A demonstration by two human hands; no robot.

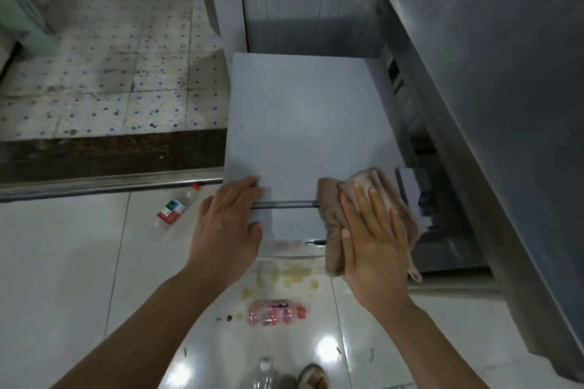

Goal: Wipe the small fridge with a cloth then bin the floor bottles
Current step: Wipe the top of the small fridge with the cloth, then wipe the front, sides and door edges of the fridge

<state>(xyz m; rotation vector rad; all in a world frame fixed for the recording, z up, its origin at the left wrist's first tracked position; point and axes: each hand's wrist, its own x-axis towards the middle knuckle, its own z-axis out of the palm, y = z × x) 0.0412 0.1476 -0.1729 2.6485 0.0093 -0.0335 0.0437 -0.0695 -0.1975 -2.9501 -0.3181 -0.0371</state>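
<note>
A steel counter (493,98) is filling the right side of the view, its long edge running just beside the small grey fridge (303,117), with only a narrow dark gap between them. The fridge is standing low, seen from above, its flat top lying bare toward the back wall. To its left, glossy white floor tiles (63,262) are spreading wide, ending at a metal threshold strip (104,185).

The left hand (226,230) is gripping the fridge's front left corner, fingers curled over the top edge and thumb down the front. The right hand (373,240) is pressing flat, fingers straight and slightly spread, on a brown cloth (335,230). The cloth is lying under those fingers at the front right corner, draping over the edge and hanging down the door.

Three bottles are lying on the floor: a clear bottle with a red and green label (175,208) left of the fridge, a pink bottle with an orange cap (275,313) between the forearms beside yellowish stains (284,275), and a clear bottle (264,373) at the bottom edge near a shoe (314,377).
</note>
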